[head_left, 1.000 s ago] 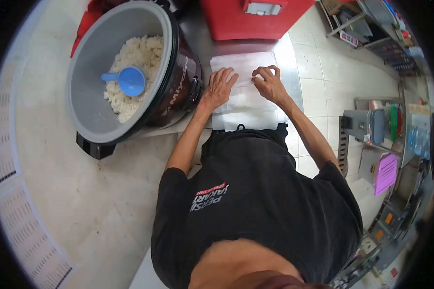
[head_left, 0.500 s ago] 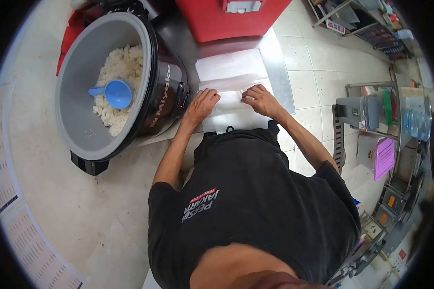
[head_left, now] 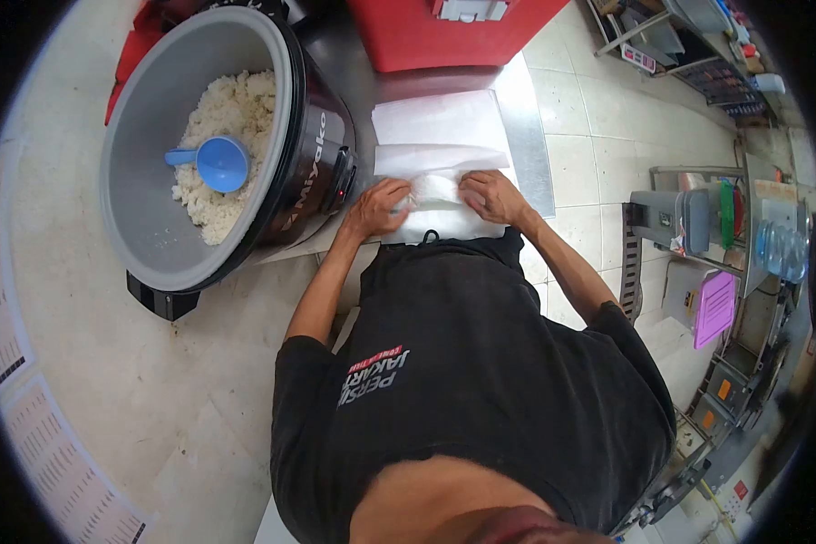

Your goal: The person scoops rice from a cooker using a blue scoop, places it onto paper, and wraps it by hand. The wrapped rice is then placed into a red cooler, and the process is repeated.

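- Paper bundle point(head_left: 436, 191): white, creased, rounded into a short cushion shape; located just above the centre of the frame, between both hands.
- Left hand point(head_left: 376, 210): set at the bundle's left end; grip narrow, fingers curled, the paper held.
- Right hand point(head_left: 496, 196): set at the right end; grip likewise narrow, the paper pinched under bent fingers.
- Paper sheets point(head_left: 438, 119): thin, smooth, white, roughly rectangular; laid flat above the bundle, with a flap folded along the lower side.
- Bench point(head_left: 531, 159): shiny grey metal, straight-edged; the papers are carried on it.
- Cooker point(head_left: 315, 195): large, round, upper left; glossy dark outer wall, lettered "Miyako"; matt grey interior.
- Rice point(head_left: 236, 102): white, grainy, clumped; heaped inside the cooker.
- Scoop point(head_left: 222, 165): blue, smooth, round-cupped, short-handled; rested on the rice.
- Box point(head_left: 444, 45): red, smooth-walled, fitted with a pale latch; upper centre.
- Shirt point(head_left: 490, 363): black cloth, printed with lettering; lower centre.
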`<state>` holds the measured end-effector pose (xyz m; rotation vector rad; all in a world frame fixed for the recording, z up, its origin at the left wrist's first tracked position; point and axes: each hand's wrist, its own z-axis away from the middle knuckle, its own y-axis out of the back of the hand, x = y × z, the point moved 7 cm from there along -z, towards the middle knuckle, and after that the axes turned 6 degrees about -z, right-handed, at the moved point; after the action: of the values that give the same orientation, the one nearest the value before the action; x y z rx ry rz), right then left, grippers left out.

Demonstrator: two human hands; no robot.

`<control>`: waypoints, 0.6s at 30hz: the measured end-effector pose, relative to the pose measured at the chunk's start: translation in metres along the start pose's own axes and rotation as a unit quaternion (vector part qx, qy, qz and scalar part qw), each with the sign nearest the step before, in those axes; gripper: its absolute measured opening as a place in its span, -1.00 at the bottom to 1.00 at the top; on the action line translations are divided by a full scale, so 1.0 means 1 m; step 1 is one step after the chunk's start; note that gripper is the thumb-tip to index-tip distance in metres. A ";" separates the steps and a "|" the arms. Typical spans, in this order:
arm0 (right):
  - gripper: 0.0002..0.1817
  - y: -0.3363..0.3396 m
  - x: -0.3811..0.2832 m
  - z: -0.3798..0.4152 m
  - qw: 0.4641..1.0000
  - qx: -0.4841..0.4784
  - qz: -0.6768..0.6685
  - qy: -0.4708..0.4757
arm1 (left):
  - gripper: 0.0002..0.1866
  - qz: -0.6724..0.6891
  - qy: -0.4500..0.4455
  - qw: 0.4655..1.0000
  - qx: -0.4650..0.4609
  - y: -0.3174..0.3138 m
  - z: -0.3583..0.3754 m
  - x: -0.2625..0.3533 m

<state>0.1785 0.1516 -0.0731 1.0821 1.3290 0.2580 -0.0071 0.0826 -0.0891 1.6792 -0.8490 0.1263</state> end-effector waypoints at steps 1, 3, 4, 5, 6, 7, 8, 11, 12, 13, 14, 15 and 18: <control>-0.79 -0.001 -0.002 0.001 1.000 0.001 0.001 0.001 | -0.75 0.006 0.013 1.000 0.012 0.006 0.000 0.006; -0.80 -0.002 0.002 0.006 0.999 0.022 -0.024 -0.032 | -0.73 0.013 0.030 0.999 0.023 0.005 0.001 0.009; -0.80 -0.007 0.008 0.009 0.999 0.021 -0.026 -0.032 | -0.76 0.011 0.040 0.999 0.034 0.001 0.003 0.006; -0.80 -0.014 0.017 0.010 0.999 0.007 -0.027 -0.035 | -0.79 0.008 0.049 0.998 0.045 -0.001 0.003 0.002; -0.79 -0.015 0.021 0.005 0.999 -0.005 -0.026 -0.037 | -0.79 0.007 0.048 0.998 0.046 -0.002 0.002 -0.002; -0.79 -0.014 0.024 0.003 0.999 -0.004 -0.026 -0.037 | -0.79 0.008 0.045 0.998 0.036 -0.003 0.002 -0.006; -0.79 -0.016 0.030 0.003 0.997 -0.018 -0.040 -0.069 | -0.79 0.011 0.043 0.999 0.027 -0.005 0.003 -0.009; -0.73 -0.004 0.038 -0.016 0.977 -0.037 -0.092 -0.188 | -0.72 0.056 0.105 0.992 -0.036 -0.029 0.002 -0.041; -0.68 -0.004 0.047 -0.018 0.952 -0.045 -0.130 -0.272 | -0.72 0.056 0.106 0.992 -0.037 -0.028 -0.005 -0.038; -0.68 -0.003 0.052 -0.023 0.952 -0.045 -0.131 -0.272 | -0.68 0.045 0.166 0.985 -0.021 -0.022 -0.016 -0.038; -0.61 0.003 0.050 -0.034 0.974 -0.025 -0.079 -0.212 | -0.63 0.034 0.225 0.974 -0.006 -0.012 -0.026 -0.039; -0.55 0.009 0.049 -0.045 0.988 -0.004 -0.027 -0.151 | -0.63 0.033 0.226 0.974 -0.006 -0.002 -0.039 -0.037; -0.48 0.004 0.054 -0.073 0.989 -0.081 0.068 -0.101 | -0.54 -0.091 0.095 0.987 -0.098 -0.005 -0.072 -0.035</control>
<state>0.1328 0.2266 -0.0949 1.0337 1.0372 0.3420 -0.0049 0.1627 -0.0889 1.5248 -0.5448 0.0730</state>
